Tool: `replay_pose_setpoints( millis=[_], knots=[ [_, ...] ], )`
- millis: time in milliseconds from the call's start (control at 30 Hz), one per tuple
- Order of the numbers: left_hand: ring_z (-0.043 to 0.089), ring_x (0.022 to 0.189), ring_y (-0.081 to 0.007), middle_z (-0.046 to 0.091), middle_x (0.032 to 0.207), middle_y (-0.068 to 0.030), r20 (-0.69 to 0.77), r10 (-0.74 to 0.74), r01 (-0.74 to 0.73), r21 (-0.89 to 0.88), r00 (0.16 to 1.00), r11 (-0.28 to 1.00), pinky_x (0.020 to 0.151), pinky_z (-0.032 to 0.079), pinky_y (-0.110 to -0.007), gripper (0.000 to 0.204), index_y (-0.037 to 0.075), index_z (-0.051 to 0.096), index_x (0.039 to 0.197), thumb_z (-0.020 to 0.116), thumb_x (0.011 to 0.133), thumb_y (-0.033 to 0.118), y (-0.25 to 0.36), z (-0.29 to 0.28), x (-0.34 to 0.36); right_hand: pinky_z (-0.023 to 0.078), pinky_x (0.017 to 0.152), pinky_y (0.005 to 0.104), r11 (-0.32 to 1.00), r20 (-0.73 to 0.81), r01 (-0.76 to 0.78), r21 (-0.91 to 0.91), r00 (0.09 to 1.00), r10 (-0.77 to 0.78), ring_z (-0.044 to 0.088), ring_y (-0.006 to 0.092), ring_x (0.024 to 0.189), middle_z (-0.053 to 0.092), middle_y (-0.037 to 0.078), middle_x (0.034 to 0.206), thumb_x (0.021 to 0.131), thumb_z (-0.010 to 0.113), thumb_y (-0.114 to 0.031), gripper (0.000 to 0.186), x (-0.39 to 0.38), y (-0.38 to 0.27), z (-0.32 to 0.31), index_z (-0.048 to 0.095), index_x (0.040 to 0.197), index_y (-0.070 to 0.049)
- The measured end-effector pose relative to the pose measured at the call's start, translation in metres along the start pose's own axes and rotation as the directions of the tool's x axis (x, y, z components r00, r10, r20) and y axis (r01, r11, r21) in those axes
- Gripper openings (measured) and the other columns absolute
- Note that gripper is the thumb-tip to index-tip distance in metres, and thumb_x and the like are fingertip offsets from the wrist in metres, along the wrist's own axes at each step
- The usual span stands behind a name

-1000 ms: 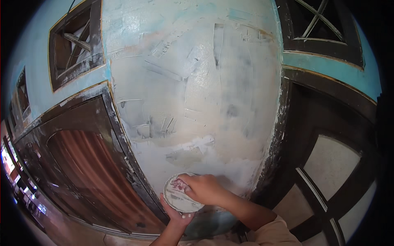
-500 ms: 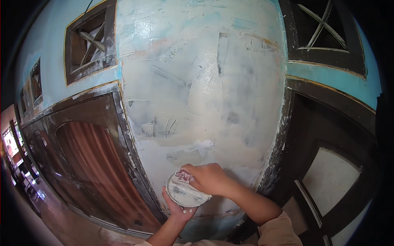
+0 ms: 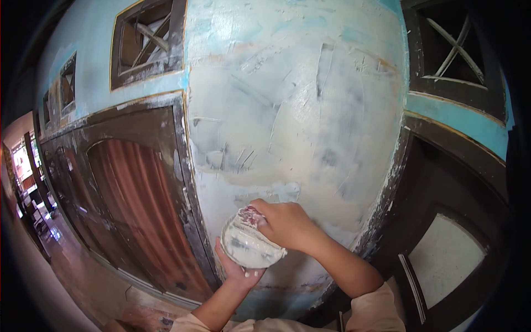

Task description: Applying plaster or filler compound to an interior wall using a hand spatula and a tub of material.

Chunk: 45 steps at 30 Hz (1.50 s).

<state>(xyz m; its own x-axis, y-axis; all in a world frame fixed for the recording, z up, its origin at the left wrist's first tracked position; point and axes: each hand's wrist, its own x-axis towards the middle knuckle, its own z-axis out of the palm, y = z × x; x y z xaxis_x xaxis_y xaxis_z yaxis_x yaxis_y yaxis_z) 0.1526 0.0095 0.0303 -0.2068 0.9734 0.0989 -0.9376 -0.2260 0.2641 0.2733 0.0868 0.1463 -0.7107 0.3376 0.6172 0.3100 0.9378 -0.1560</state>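
My left hand (image 3: 239, 275) cups a shallow round bowl (image 3: 224, 247) from below, its fingers partly hidden beneath. White putty (image 3: 247, 246) fills the bowl, and small dabs of it stick to that hand. Closed over the bowl's far right side, my right hand (image 3: 286, 222) grips a putty scraper (image 3: 251, 216) with a putty-smeared reddish part. The scraper's straight edge lies across the putty; my fingers cover much of the tool. Right ahead is a wall (image 3: 354, 127) coated in uneven white and grey putty, with trowel marks.
On the left stands a dark wooden door frame (image 3: 182, 166) with a reddish-brown curtain (image 3: 130, 193) behind its panel. A dark door (image 3: 409, 205) with a pale panel is on the right. Crossed-bar vents (image 3: 149, 41) sit high up. At far left, a tiled floor (image 3: 66, 238) runs back.
The view has swung left, so the wall and doors sit farther right. The scraper's edge has shifted a little across the putty; both hands keep their holds.
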Motion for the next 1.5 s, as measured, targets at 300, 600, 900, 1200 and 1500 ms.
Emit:
replay_pose_setpoints(
  millis=[300, 600, 900, 1200, 1500],
  knots=[
    [0.053, 0.126, -0.0321, 0.053, 0.142, -0.0056, 0.046, 0.053, -0.052, -0.025, 0.998, 0.998, 0.106, 0.042, -0.051, 0.083, 0.019, 0.049, 0.142, 0.036, 0.086, 0.078, 0.014, -0.001, 0.005, 0.051, 0.069, 0.0506, 0.994, 0.111, -0.006, -0.105, 0.994, 0.018, 0.065, 0.0419, 0.078, 0.068, 0.019, 0.083, 0.083, 0.062, -0.016, 0.035, 0.034, 0.002, 0.0, 0.058, 0.118, -0.012],
    [0.048, 0.133, -0.0324, 0.047, 0.148, -0.0061, 0.07, 0.077, -0.072, -0.069, 0.995, 0.995, 0.109, 0.039, -0.053, 0.085, 0.02, 0.044, 0.146, 0.037, 0.085, 0.079, 0.025, -0.013, 0.002, 0.05, 0.072, 0.0514, 0.998, 0.066, -0.017, -0.06, 0.998, 0.021, 0.065, 0.043, 0.08, 0.067, 0.021, 0.083, 0.083, 0.061, -0.016, 0.038, 0.047, 0.003, 0.004, 0.056, 0.12, -0.01],
    [0.042, 0.136, -0.0375, 0.042, 0.152, -0.0087, 0.089, 0.07, -0.058, -0.125, 0.994, 0.99, 0.11, 0.032, -0.064, 0.082, 0.019, 0.042, 0.147, 0.039, 0.086, 0.074, 0.034, -0.013, -0.003, 0.048, 0.073, 0.0514, 0.994, 0.064, -0.103, 0.036, 0.993, 0.101, 0.063, 0.0456, 0.079, 0.066, 0.024, 0.082, 0.086, 0.055, -0.008, 0.037, 0.05, 0.011, 0.003, 0.052, 0.123, -0.005],
    [0.046, 0.134, -0.0305, 0.046, 0.148, -0.0044, 0.024, 0.205, -0.204, -0.03, 0.979, 0.979, 0.111, 0.037, -0.05, 0.086, 0.019, 0.04, 0.148, 0.037, 0.086, 0.078, 0.028, -0.006, -0.007, 0.05, 0.072, 0.044, 0.925, 0.053, -0.276, 0.262, 0.961, 0.272, 0.066, 0.0404, 0.077, 0.066, 0.025, 0.081, 0.087, 0.053, -0.008, 0.04, 0.046, 0.027, 0.026, 0.052, 0.127, -0.002],
    [0.048, 0.133, -0.0286, 0.047, 0.147, -0.0033, -0.037, 0.179, -0.18, -0.018, 0.983, 0.984, 0.109, 0.04, -0.049, 0.085, 0.019, 0.041, 0.147, 0.037, 0.086, 0.078, 0.036, -0.005, -0.001, 0.049, 0.086, 0.0306, 0.731, 0.201, -0.355, 0.583, 0.935, 0.294, 0.062, 0.0147, 0.096, 0.065, 0.009, 0.105, 0.097, 0.049, -0.004, 0.03, 0.037, 0.032, 0.06, 0.048, 0.127, -0.002]
  ],
)
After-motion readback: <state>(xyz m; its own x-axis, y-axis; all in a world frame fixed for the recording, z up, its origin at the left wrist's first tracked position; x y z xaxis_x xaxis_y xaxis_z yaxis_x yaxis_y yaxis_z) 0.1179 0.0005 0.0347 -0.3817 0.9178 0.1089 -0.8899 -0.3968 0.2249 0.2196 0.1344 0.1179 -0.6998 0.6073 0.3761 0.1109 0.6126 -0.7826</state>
